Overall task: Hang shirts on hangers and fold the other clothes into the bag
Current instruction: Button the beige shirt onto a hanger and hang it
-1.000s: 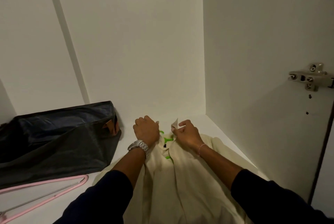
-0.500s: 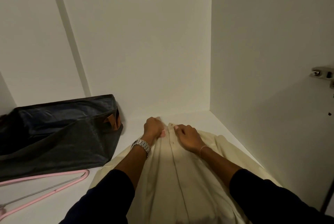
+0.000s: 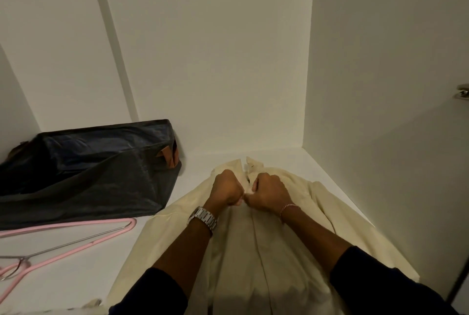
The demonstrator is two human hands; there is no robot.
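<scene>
Head view, left hand (image 3: 226, 189) and right hand (image 3: 269, 193) both curled, pinching cream shirt (image 3: 256, 258) placket below collar, dark bag (image 3: 83, 170) left, pink hanger (image 3: 76, 234) beside it

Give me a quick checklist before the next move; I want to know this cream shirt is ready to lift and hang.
1. Both hands on the shirt: ok, left hand and right hand pinch its front below the collar.
2. Front fully buttoned: cannot tell.
3. Hanger inside the shirt: cannot tell, none shows.
4. Spare pink hanger free: ok, beside the shirt.
5. Bag clear of the shirt: ok, apart.
</scene>
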